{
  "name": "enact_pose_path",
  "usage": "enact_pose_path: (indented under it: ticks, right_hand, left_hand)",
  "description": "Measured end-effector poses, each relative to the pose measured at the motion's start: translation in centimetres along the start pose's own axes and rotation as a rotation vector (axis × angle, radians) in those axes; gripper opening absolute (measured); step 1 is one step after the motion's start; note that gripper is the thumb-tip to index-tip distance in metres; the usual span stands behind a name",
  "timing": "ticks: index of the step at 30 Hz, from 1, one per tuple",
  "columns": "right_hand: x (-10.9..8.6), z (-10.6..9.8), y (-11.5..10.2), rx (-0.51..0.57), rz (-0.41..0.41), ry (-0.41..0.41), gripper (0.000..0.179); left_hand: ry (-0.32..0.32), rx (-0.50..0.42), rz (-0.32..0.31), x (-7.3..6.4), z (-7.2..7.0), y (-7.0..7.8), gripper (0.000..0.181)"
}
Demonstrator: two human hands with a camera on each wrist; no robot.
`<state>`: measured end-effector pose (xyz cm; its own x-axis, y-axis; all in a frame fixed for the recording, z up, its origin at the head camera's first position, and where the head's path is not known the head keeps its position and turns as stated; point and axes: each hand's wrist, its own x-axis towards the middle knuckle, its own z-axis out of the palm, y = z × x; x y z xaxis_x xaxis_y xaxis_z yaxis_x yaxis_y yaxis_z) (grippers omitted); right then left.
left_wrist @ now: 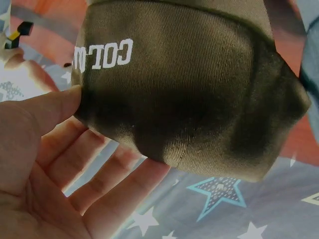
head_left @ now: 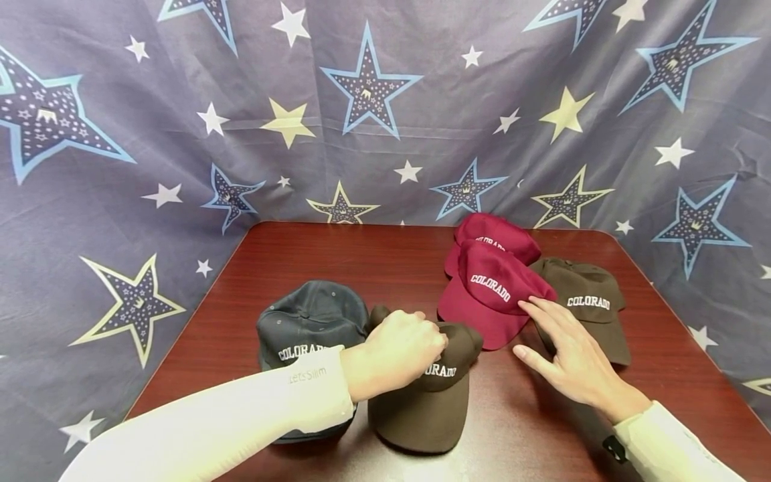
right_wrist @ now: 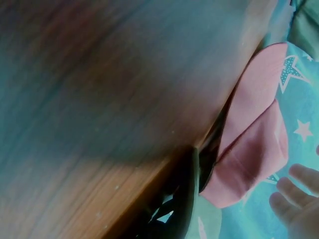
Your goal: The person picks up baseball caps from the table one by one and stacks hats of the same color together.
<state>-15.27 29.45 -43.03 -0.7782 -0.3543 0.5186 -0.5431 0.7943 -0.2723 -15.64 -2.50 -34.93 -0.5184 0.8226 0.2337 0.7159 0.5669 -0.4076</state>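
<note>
My left hand (head_left: pixel 397 348) pinches the top of a brown cap (head_left: pixel 421 418) with white COLORADO lettering, its brim toward me. Thumb on one side and fingers beneath the crown's edge show in the left wrist view, where the cap (left_wrist: pixel 184 74) fills much of the picture. A dark blue-grey cap (head_left: pixel 316 311) stands just left of it, partly behind my sleeve. My right hand (head_left: pixel 575 361) is spread with straight fingers, fingertips right at the edge of the front red cap (head_left: pixel 482 284). Beneath and beyond that hand lies a second brown cap (head_left: pixel 593 314), partly covered.
Another red cap (head_left: pixel 502 234) sits behind the front one, overlapped by it. The reddish-brown table (head_left: pixel 337 248) ends at a star-patterned cloth (head_left: pixel 415 154) that hangs behind and at both sides. A small black object (head_left: pixel 614 448) shows beside my right cuff.
</note>
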Motion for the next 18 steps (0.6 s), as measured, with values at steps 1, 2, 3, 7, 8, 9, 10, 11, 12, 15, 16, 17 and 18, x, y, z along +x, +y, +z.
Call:
enact_pose_path:
  ticks: [1, 2, 3, 7, 8, 9, 10, 11, 12, 15, 16, 17, 18]
  right_hand:
    - [0.0, 0.0, 0.0, 0.000, -0.001, 0.001, 0.074]
    - [0.0, 0.0, 0.0, 0.000, -0.002, 0.002, 0.074]
    - [0.0, 0.0, 0.0, -0.001, -0.002, 0.003, 0.074]
    - [0.0, 0.1, 0.0, -0.003, -0.001, 0.001, 0.075]
    - [0.0, 0.1, 0.0, -0.004, 0.000, 0.000, 0.075]
    - [0.0, 0.1, 0.0, -0.005, 0.001, -0.002, 0.075]
    - [0.0, 0.1, 0.0, -0.005, 0.001, -0.003, 0.075]
    - [0.0, 0.1, 0.0, -0.005, 0.001, -0.002, 0.075]
    - [0.0, 0.1, 0.0, -0.005, 0.001, -0.001, 0.075]
    - [0.0, 0.1, 0.1, -0.006, 0.000, -0.001, 0.075]
    - [0.0, 0.1, 0.0, -0.005, 0.000, -0.001, 0.075]
    - [0.0, 0.1, 0.0, -0.005, 0.001, -0.002, 0.075]
    - [-0.1, 0.1, 0.0, -0.004, 0.002, -0.004, 0.075]
  left_hand:
    - [-0.004, -0.005, -0.004, 0.0, 0.2, -0.1, 0.013]
    - [-0.009, -0.011, -0.010, 0.1, 0.5, -0.2, 0.014]
    - [-0.015, -0.016, -0.016, 0.1, 0.7, -0.3, 0.015]
    - [-0.038, -0.048, -0.058, 0.2, 1.6, -1.0, 0.016]
    - [-0.040, -0.055, -0.068, 0.2, 1.8, -1.2, 0.016]
    - [-0.042, -0.062, -0.077, 0.3, 2.0, -1.3, 0.017]
    - [-0.041, -0.069, -0.084, 0.3, 2.2, -1.4, 0.017]
    - [-0.038, -0.074, -0.089, 0.4, 2.3, -1.5, 0.017]
    - [-0.038, -0.075, -0.092, 0.5, 2.4, -1.5, 0.017]
    - [-0.033, -0.070, -0.096, 0.9, 2.6, -1.5, 0.018]
    - [-0.034, -0.067, -0.099, 1.0, 2.6, -1.5, 0.018]
    - [-0.036, -0.064, -0.103, 1.1, 2.7, -1.5, 0.018]
    - [-0.037, -0.060, -0.110, 1.3, 2.7, -1.5, 0.019]
